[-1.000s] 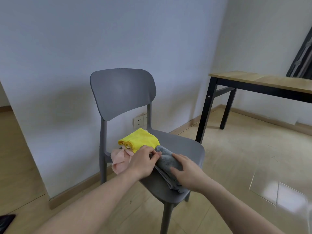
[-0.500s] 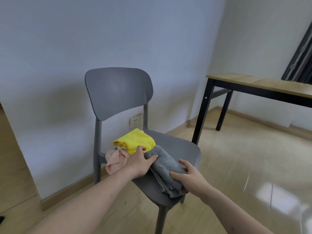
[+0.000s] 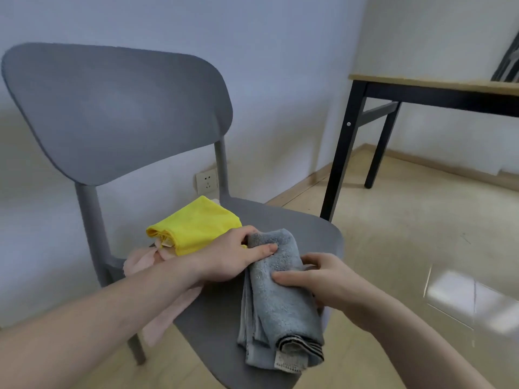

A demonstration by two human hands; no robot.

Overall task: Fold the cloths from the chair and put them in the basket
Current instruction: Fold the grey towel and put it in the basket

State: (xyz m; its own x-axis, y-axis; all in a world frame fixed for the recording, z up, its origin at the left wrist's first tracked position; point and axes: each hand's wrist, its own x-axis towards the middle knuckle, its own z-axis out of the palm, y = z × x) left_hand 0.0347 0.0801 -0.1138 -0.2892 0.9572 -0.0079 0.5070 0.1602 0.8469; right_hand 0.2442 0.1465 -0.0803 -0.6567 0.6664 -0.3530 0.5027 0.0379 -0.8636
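While both hands grip it, the grey cloth [image 3: 276,299] lies in a long bunched fold on the front part of the chair [image 3: 112,108] seat, just right of centre in the lower half of the frame, its striped hem and a small label hanging at the seat's near edge. Closed on the cloth's far end, the left hand [image 3: 230,255] pinches the fabric between thumb and fingers, the forearm reaching in from the lower left. Further down the cloth's right side, the right hand [image 3: 314,279] curls its fingers into the fabric and clasps it, with its arm coming up from the lower right corner. Just behind the left hand, a folded yellow cloth [image 3: 193,224] rests toward the back of the seat, touching or nearly touching the knuckles. Beneath the left forearm a pale pink cloth [image 3: 157,315] lies crumpled and drapes over the seat's left edge. Grey and rounded, the chair's backrest fills the upper left of the frame in front of a white wall bearing a socket [image 3: 207,181]. At upper right stands a table [image 3: 421,85] with a wooden top and black legs, on a glossy pale floor [image 3: 421,248].
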